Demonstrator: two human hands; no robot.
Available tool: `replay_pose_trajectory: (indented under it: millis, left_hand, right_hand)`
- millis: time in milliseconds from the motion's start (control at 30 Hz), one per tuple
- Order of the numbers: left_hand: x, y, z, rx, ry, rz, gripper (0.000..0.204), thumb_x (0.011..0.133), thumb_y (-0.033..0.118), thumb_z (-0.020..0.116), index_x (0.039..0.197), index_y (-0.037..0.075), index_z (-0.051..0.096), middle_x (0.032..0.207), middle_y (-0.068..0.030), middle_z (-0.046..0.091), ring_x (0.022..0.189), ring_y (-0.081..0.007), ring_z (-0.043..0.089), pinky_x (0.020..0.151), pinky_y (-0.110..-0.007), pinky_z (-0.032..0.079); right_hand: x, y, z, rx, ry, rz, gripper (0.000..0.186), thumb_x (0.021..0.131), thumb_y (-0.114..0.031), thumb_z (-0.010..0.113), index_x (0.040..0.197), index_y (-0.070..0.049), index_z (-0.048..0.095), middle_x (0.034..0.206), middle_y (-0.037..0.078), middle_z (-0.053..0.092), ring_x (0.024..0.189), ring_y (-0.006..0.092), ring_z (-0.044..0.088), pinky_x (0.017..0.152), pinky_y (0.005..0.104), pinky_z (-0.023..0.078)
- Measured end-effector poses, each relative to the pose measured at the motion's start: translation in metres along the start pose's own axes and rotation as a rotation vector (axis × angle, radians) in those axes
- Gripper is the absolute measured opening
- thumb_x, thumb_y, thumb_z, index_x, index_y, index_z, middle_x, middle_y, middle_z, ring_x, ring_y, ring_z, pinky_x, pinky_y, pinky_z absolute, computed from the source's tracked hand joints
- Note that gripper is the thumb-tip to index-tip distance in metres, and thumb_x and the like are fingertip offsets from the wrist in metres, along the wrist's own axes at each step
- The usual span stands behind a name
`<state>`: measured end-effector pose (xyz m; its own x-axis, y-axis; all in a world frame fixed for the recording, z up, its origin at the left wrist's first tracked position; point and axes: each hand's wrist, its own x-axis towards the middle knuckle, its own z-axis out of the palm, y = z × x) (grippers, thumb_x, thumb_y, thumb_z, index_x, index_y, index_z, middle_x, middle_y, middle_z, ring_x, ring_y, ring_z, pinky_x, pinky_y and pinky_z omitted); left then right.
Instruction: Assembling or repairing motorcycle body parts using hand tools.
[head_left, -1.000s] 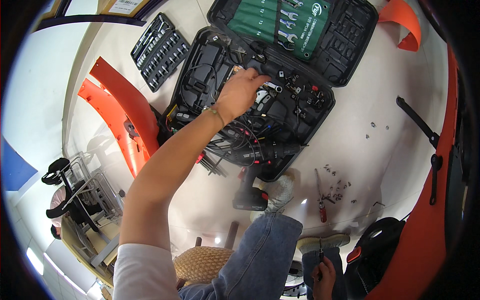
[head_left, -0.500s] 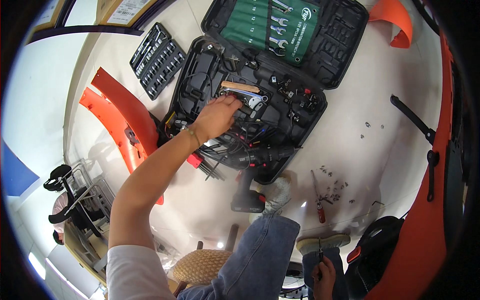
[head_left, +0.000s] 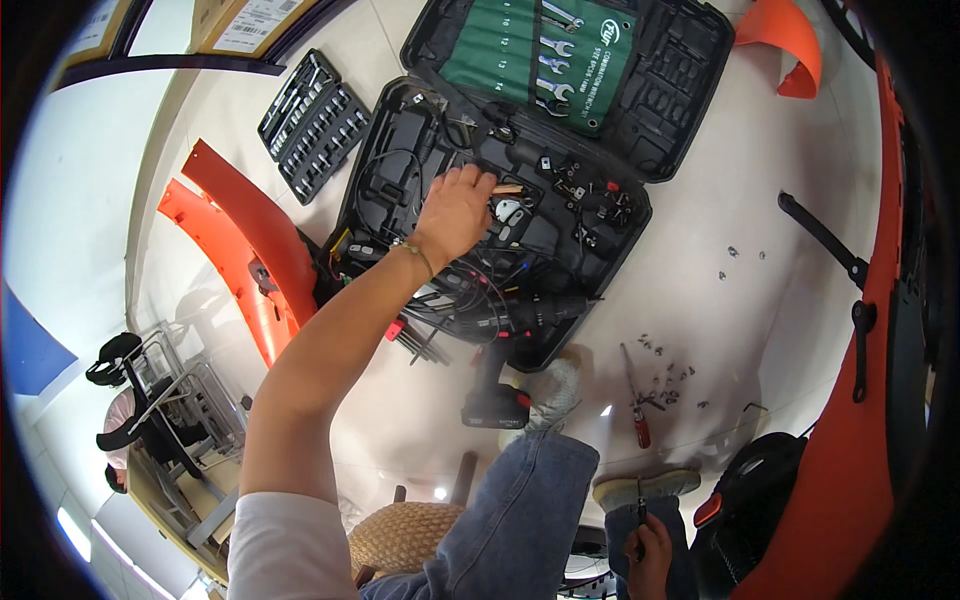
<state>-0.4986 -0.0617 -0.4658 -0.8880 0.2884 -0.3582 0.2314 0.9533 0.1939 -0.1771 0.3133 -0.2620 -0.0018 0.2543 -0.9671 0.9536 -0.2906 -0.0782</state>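
My left hand point(head_left: 458, 212) reaches into the tray of an open black tool case point(head_left: 640, 215), its fingers curled down together. Beside the fingertips, the end of a flat wooden piece point(head_left: 508, 188) sticks out, next to a small white-and-grey part point(head_left: 507, 210). What lies under the fingers is hidden. Low at the right, my right hand point(head_left: 652, 552) is closed around the dark handle of a slim screwdriver point(head_left: 641, 512), its shaft pointing away from me. A black cordless drill point(head_left: 495, 385) rests across the near edge of the case, among loose cables.
A green wrench pouch point(head_left: 490, 50) lies in the case lid. Left of the case are a socket set point(head_left: 312, 125) and orange curved panels point(head_left: 245, 235). On the floor at right lie a red-handled screwdriver point(head_left: 641, 425) and several small fasteners point(head_left: 670, 380). A large orange body point(head_left: 850, 450) borders the right.
My left hand has moved slightly away from me within the case and now covers most of the wooden piece and the wrench beside it. My right hand keeps its place.
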Motion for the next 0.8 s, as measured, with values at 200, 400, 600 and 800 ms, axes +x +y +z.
replay_pose_trajectory:
  millis: [200,400,600,800]
  left_hand:
    - [-0.036,0.007,0.002,-0.114,-0.002,0.149,0.034,0.079,0.005,0.054,0.112,0.008,0.055,0.104,-0.0132,0.056,0.104,-0.0310,0.050,0.089,-0.041,0.040]
    - [-0.069,0.000,0.010,-0.400,0.018,0.117,0.030,0.084,0.002,0.049,0.113,0.005,0.056,0.107,-0.0136,0.057,0.105,-0.0321,0.052,0.093,-0.042,0.040]
    - [-0.040,-0.008,0.005,-0.416,0.133,0.019,0.030,0.085,0.005,0.050,0.114,0.002,0.054,0.104,-0.0181,0.057,0.099,-0.0343,0.054,0.087,-0.040,0.044]
    - [0.019,-0.027,0.006,-0.592,0.220,-0.212,0.041,0.083,0.006,0.053,0.123,0.001,0.046,0.090,-0.0170,0.058,0.076,-0.0305,0.060,0.071,-0.036,0.048]
  right_hand:
    - [-0.002,-0.002,0.003,0.059,0.015,0.022,0.022,0.095,-0.015,0.048,0.109,0.000,0.054,0.068,-0.002,0.044,0.056,0.0064,0.038,0.052,0.0209,0.032]
    - [-0.001,-0.003,0.005,0.075,0.044,0.061,0.022,0.093,-0.014,0.050,0.110,0.000,0.054,0.068,-0.002,0.046,0.055,0.0067,0.039,0.052,0.0206,0.033]
    - [-0.004,-0.006,0.006,0.104,0.027,0.029,0.025,0.092,-0.014,0.051,0.113,0.000,0.053,0.069,-0.001,0.047,0.057,0.0070,0.042,0.053,0.0205,0.035]
    - [-0.006,-0.007,0.007,0.054,0.072,0.046,0.025,0.093,-0.015,0.050,0.113,0.000,0.053,0.070,-0.001,0.047,0.059,0.0071,0.043,0.055,0.0210,0.036]
